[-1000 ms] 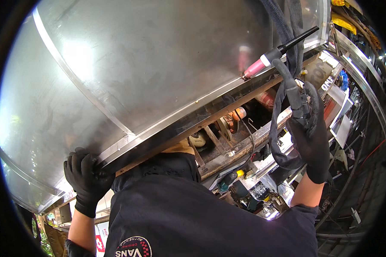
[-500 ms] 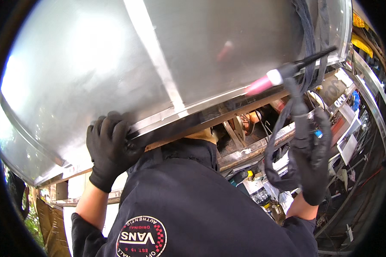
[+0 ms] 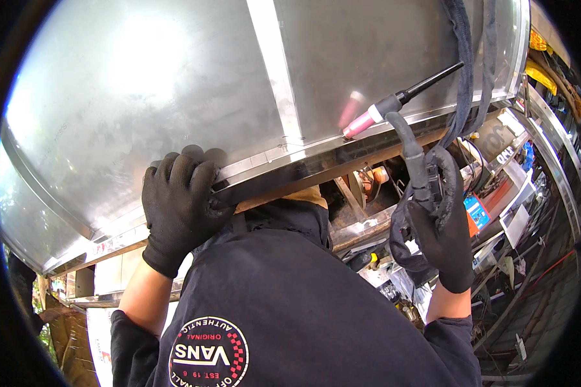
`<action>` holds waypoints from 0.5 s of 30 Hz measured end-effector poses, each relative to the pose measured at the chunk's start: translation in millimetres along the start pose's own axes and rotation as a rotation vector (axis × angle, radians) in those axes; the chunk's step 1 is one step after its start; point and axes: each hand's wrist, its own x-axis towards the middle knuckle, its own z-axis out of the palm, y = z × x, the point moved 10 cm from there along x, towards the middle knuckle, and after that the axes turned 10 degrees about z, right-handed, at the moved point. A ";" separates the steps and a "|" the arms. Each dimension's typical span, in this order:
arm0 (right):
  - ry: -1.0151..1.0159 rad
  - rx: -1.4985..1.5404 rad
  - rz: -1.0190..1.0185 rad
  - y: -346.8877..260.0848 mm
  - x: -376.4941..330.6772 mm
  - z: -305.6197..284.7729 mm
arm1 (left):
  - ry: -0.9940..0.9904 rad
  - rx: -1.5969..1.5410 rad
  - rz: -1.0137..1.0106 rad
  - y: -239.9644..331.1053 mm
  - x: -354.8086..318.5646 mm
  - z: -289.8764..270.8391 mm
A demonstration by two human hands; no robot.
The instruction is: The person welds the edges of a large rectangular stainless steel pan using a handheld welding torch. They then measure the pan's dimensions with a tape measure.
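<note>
A TIG welding torch [image 3: 407, 138] with a pink nozzle and a long black back cap is held in my right hand [image 3: 442, 226], gloved in black. The fingers close around its handle. Its nozzle tip meets, or nearly meets, the flanged front edge of a large shiny metal sheet [image 3: 200, 84], which mirrors the pink nozzle. Farther left along that edge, my black-gloved left hand [image 3: 181, 206] grips the sheet, fingers bent over the top and thumb at the flange. A paler metal strip [image 3: 274, 58] runs across the sheet between my hands.
Dark cloth-covered cables [image 3: 461, 71] hang over the sheet's right side. Below the edge, a wooden frame [image 3: 368, 226] surrounds an orange part [image 3: 379, 175]. A blue and orange box [image 3: 476, 211], papers and metal strips clutter the right. Brown sheeting [image 3: 77, 348] hangs at lower left.
The torch has moved left and its nozzle has come down to the flanged edge. My right hand has shifted left with it. My left hand sits slightly farther right in the picture.
</note>
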 end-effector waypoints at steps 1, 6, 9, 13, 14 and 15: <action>0.017 -0.024 -0.049 -3.4 0.9 -1.1 | 0.001 0.004 0.008 1.0 0.0 -0.2; 0.002 -0.079 -0.016 -5.7 5.1 -4.8 | 0.013 -0.009 0.021 0.9 1.8 -2.0; -0.019 -0.039 0.029 -4.5 3.7 -1.3 | -0.002 -0.013 0.017 0.3 2.3 -0.4; 0.007 -0.058 -0.040 -6.1 0.2 -0.3 | -0.023 0.005 0.013 1.7 1.5 2.2; 0.023 -0.089 -0.080 -6.4 -0.8 -0.7 | -0.029 0.007 0.011 2.5 1.6 2.4; 0.058 -0.038 -0.026 5.6 -3.4 -2.2 | 0.019 0.018 0.011 2.3 0.6 -0.8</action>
